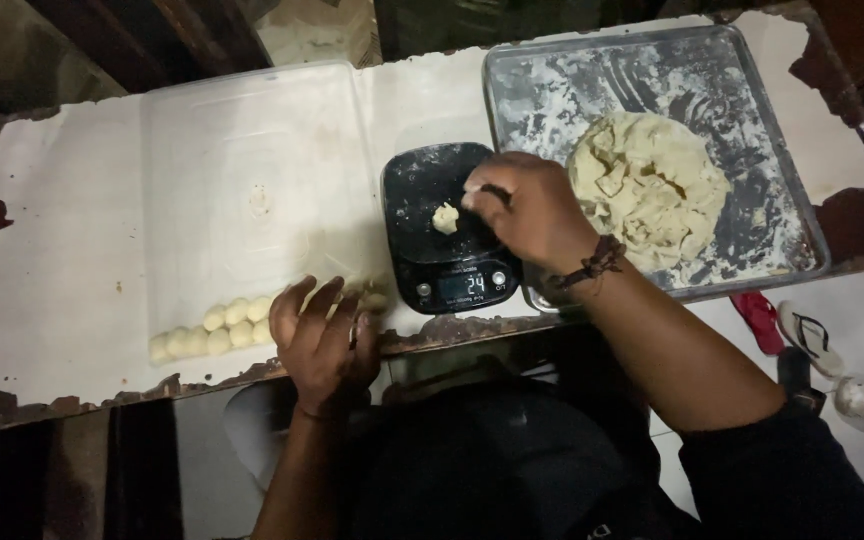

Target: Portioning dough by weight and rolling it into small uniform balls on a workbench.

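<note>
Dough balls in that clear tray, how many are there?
About 9 dough balls show, in two rows at the clear tray's near edge; the left hand may hide more.

Floured metal tray (552,90); glossy black scale (422,190); clear plastic lid (212,150).

Worn table (52,250): box (252,170), scale (432,270), tray (512,80).

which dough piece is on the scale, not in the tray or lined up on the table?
The small dough lump on the black scale, beside the right hand. The big mass sits in the floured tray; the balls lie by the left hand.
</note>
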